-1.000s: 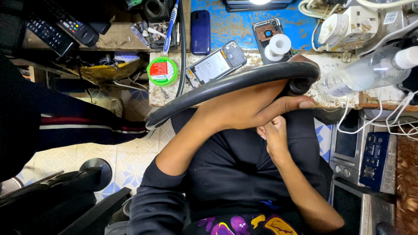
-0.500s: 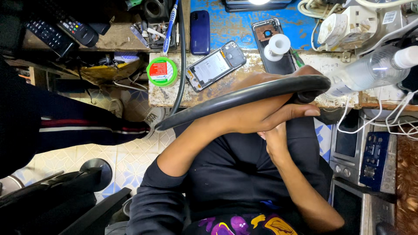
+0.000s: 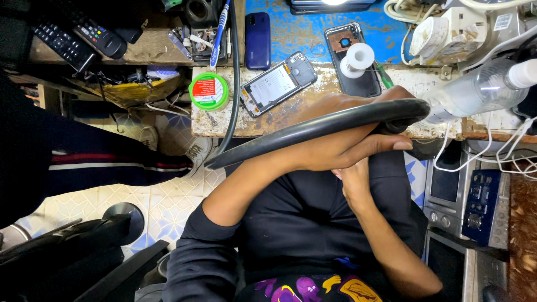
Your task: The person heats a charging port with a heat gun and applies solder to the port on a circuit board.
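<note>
I see my left hand (image 3: 341, 146) wrapped around the thick black hose (image 3: 313, 130), whose long axis runs along the front edge of the desk (image 3: 291, 114), while my right hand (image 3: 353, 180), fingers curled on nothing, rests just under it.
</note>
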